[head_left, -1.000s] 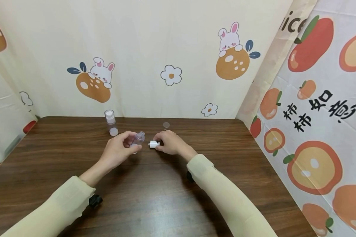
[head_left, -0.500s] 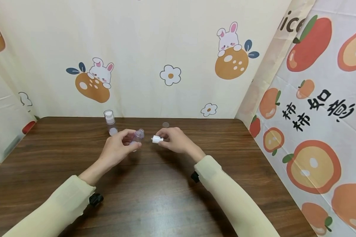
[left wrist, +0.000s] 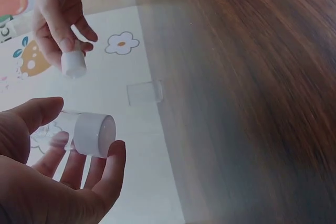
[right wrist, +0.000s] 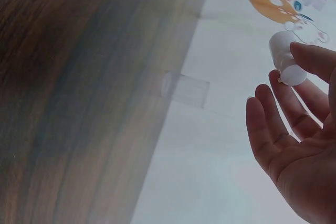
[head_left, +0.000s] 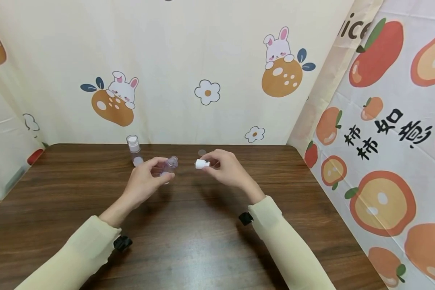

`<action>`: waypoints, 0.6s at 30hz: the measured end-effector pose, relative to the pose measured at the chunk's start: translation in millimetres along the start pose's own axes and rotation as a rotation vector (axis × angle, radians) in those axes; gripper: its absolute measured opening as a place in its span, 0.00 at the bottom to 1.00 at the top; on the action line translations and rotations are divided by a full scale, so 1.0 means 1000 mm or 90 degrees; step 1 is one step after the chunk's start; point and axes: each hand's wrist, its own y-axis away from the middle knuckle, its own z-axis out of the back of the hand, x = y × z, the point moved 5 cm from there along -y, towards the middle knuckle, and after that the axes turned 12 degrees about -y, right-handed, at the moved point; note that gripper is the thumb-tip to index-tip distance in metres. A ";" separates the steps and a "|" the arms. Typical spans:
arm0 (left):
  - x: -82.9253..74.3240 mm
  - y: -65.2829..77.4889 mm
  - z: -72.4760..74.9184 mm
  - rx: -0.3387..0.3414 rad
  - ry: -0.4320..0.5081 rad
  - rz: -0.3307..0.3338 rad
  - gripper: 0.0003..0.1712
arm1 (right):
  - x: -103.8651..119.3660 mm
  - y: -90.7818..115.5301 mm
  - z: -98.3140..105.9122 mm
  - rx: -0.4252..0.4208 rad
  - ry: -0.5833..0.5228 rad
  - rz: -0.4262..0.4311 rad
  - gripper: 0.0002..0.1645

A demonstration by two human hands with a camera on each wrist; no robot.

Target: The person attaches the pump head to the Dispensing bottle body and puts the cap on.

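Observation:
My left hand (head_left: 142,182) grips a small clear bottle (head_left: 170,164), tilted with its uncapped neck up and to the right. The bottle's white base (left wrist: 95,134) faces the camera in the left wrist view. To its right, above the table, my right hand (head_left: 229,169) pinches a white pump head (head_left: 201,164) between thumb and fingers, apart from the bottle. In the right wrist view, the pump head (right wrist: 285,51) sits at the thumb tip, the other fingers loosely bent. A clear cap (left wrist: 143,93) stands on the table behind the hands.
A second pump bottle (head_left: 135,151) with a white top under a clear cap stands upright at the back left of the brown wooden table (head_left: 188,233). A printed curtain (head_left: 166,48) hangs along the table's far edge, with another cloth at the right.
My right hand has lifted and moved to the right with the pump head, widening the gap to the bottle. My left hand and the bottle have barely shifted.

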 end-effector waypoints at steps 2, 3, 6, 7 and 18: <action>-0.001 0.000 -0.001 -0.001 0.000 -0.004 0.25 | 0.003 0.003 0.004 -0.008 -0.007 0.004 0.13; -0.002 0.000 -0.002 -0.002 -0.002 -0.007 0.25 | 0.005 0.004 0.007 -0.011 -0.010 0.007 0.13; -0.005 0.001 -0.004 -0.006 -0.007 -0.016 0.25 | 0.009 0.008 0.012 -0.018 -0.024 0.011 0.12; -0.007 0.001 -0.005 -0.009 -0.010 -0.020 0.25 | 0.010 0.009 0.014 -0.020 -0.031 0.011 0.12; -0.022 0.003 -0.012 -0.033 -0.031 -0.046 0.23 | 0.024 0.017 0.025 -0.051 -0.062 0.025 0.14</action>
